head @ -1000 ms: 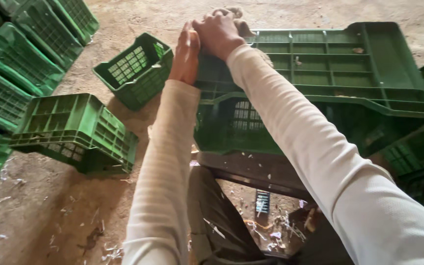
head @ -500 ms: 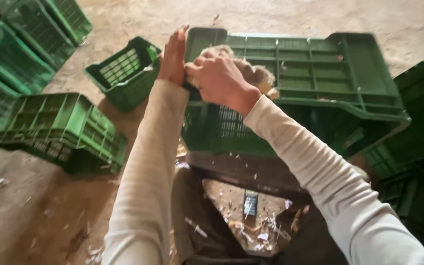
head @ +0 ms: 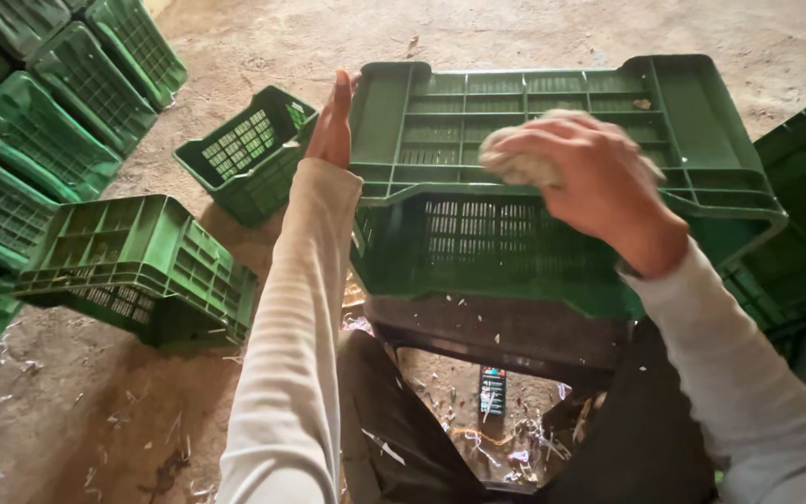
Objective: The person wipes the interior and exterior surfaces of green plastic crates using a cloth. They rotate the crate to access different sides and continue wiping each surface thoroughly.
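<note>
While the person's dark-trousered knees filled the bottom of the frame, an upturned green crate point(head: 552, 121) lay across them at the centre and upper right, its ribbed underside facing up and its slotted side wall facing the camera. At centre right, the right hand point(head: 599, 182) hovered over the near edge of that underside, its fingers point(head: 552, 149) curled tight around a pale, crumpled rag point(head: 520, 166), which bulged out on the left of the fist and sat on or just above the ribbed plastic; actual contact could not be told. Further up, at centre left, the left hand point(head: 333, 121) was set flat against the crate's left end, fingers straight and pressed together, pointing toward the top of the frame, gripping nothing.

Lower down, between the knees, a small dark flat object point(head: 493, 390) lay among scattered scraps on the dirt floor point(head: 95, 420). Left of the arms, another upturned crate point(head: 137, 266) rested on the floor, and beyond it a smaller open basket point(head: 249, 154) stood tilted. Stacked green crates point(head: 39, 121) lined the upper left corner.
</note>
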